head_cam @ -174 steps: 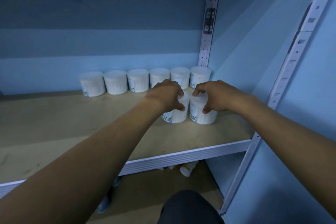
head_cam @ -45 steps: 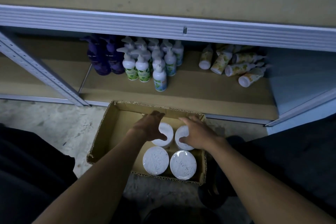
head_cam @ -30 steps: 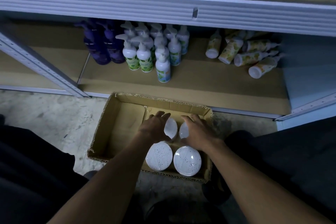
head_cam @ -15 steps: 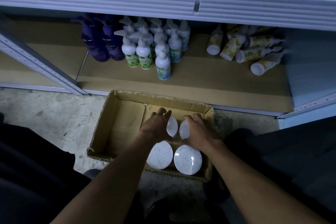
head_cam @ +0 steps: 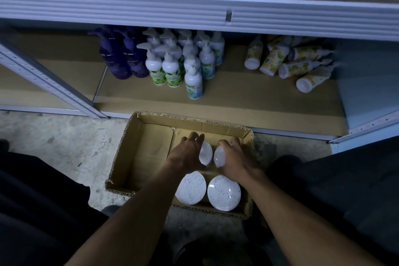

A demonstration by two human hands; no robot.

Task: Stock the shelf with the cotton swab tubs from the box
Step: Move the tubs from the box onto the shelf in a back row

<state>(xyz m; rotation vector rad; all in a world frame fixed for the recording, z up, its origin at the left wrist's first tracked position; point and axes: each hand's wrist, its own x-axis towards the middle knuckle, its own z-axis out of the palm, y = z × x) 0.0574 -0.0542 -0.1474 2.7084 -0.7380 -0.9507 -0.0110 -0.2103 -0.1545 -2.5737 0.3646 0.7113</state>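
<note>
An open cardboard box (head_cam: 138, 157) sits on the floor in front of the shelving. My left hand (head_cam: 187, 154) is wrapped over a white cotton swab tub (head_cam: 206, 153) in the box's far row. Beside it my right hand (head_cam: 234, 160) grips a second tub (head_cam: 218, 156). Both tubs are tilted inward, lids facing each other. Two more tubs stand upright in the near row, the left one (head_cam: 190, 188) and the right one (head_cam: 224, 192), clear lids showing the swabs. The box's left half is bare cardboard.
The lowest shelf (head_cam: 237, 101) behind the box holds purple pump bottles (head_cam: 123, 58), several white pump bottles (head_cam: 179, 62) and toppled yellow-label bottles (head_cam: 298, 65). The upper shelf's grey front rail (head_cam: 194, 13) overhangs above. A slanted metal upright (head_cam: 47, 80) stands left. Concrete floor (head_cam: 54, 136) lies left.
5.8 s ago both hands were setting tubs on the upper shelf. They have since come down into the box, closed on the two far tubs and tipped them inward.
</note>
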